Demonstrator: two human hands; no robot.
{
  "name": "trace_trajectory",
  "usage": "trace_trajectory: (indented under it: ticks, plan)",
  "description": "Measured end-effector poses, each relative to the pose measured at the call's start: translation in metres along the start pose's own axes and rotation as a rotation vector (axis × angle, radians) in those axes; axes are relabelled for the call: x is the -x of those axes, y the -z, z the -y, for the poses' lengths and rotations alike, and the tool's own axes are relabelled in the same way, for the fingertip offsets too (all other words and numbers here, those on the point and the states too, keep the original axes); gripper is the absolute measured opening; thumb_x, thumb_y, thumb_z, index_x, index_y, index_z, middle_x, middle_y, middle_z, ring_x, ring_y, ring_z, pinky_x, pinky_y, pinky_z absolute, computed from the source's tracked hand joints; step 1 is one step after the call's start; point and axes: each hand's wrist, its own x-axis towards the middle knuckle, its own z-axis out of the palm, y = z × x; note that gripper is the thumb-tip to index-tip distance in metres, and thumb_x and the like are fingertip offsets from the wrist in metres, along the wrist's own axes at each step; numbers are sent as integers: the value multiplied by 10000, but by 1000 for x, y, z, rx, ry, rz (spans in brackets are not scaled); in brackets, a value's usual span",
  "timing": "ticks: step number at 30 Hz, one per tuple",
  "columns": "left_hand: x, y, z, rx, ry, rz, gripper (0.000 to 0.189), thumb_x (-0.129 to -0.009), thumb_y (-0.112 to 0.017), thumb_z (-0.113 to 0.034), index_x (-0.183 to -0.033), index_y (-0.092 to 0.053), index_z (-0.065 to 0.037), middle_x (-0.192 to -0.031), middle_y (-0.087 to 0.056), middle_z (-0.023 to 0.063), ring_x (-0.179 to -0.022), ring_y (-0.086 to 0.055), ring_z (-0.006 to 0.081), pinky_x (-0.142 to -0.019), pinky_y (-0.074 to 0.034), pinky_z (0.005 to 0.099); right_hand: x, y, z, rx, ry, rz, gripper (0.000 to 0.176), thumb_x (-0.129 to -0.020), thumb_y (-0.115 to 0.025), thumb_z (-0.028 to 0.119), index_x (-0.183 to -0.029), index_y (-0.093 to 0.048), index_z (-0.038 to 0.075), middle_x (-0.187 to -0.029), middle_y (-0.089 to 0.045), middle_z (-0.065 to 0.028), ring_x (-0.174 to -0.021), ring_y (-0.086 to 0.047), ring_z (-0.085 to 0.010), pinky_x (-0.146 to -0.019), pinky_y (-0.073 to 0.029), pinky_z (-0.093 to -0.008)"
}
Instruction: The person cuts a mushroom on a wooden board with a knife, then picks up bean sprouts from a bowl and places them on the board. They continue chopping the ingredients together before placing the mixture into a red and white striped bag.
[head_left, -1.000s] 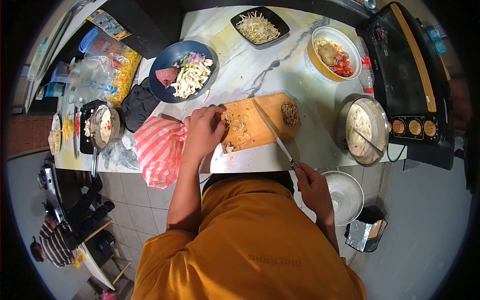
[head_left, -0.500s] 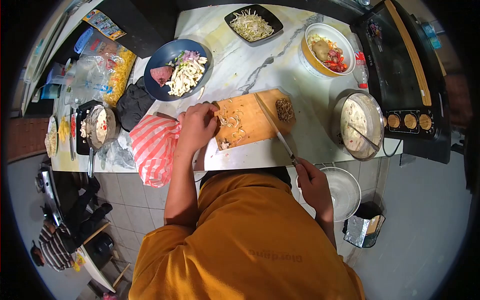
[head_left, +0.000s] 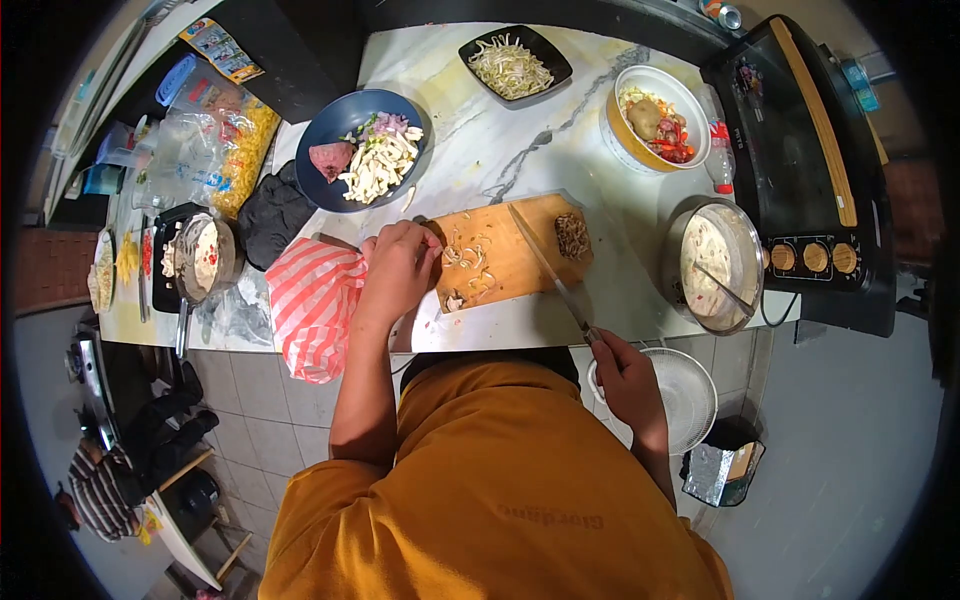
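Note:
My right hand [head_left: 628,372] is wrapped round the handle of a knife [head_left: 545,262]. Its long blade lies slantwise over the wooden cutting board [head_left: 515,275]. My left hand [head_left: 402,262], fingers bent together, is at the board's left edge beside a red-and-white striped plastic bag [head_left: 312,290]; what its fingers hold, if anything, is hidden. Thin pale-brown shreds [head_left: 466,258] are scattered over the left half of the board. A small heap of finely chopped brown pieces [head_left: 573,237] sits at its right end.
Behind the board stand a blue plate [head_left: 318,122] of chopped food, a black dish [head_left: 550,62] of bean sprouts and a yellow-and-white bowl [head_left: 620,140]. Right are a metal pot [head_left: 742,262] and an oven [head_left: 800,150]. A frying pan [head_left: 228,262] is left. Another person [head_left: 105,490] is lower left.
The view has shifted slightly, so the counter appears a little lower. My left hand has moved slightly at the board's left edge. The knife stays in my right hand over the board.

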Motion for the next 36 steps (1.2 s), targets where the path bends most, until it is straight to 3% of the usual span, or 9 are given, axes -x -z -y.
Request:
trace_trajectory:
  ticks: [8, 17, 19, 29, 36]
  plan:
    - [-2, -2, 2, 36, 38, 36, 104, -901, -666, -148, -982, -673, -83, -967, -679, 103, -1023, -597, 310, -901, -353, 430, -3, -1, -6, -21, 19, -15, 370, -1035, -582, 276, -1270, -661, 1, -618, -544, 3, -580, -488, -52, -552, -402, -239]
    - [5, -10, -16, 109, -16, 8, 206, -866, -723, -176, -1055, -696, -98, -972, -669, 54, -1037, -578, 271, -914, -345, 409, -6, -7, -14, -66, 9, -20, 372, -1035, -584, 268, -1276, -657, -6, -622, -551, 7, -581, -483, -48, -543, -395, -239]
    - [3, -17, -13, 95, -134, -47, 218, -840, -745, -186, -1038, -707, -102, -1014, -643, 55, -1065, -546, 269, -905, -343, 407, -8, -7, -12, -80, 14, -19, 374, -1034, -585, 268, -1277, -656, -7, -622, -556, 4, -581, -487, -47, -544, -397, -238]
    - [-4, -28, -25, -10, -121, -3, 140, -826, -742, -188, -947, -736, -117, -1052, -614, 53, -1074, -528, 272, -919, -342, 411, -12, -6, -2, -68, 38, -48, 376, -1024, -595, 270, -1289, -656, 11, -631, -577, -13, -582, -514, -61, -547, -415, -246]
    - [-9, -32, -22, -45, -161, -89, 108, -826, -735, -163, -910, -742, -97, -1031, -620, 49, -1039, -535, 263, -878, -332, 408, -5, -4, -11, -72, 12, -76, 373, -1026, -597, 283, -1278, -665, 16, -631, -580, -16, -585, -515, -62, -550, -418, -248]
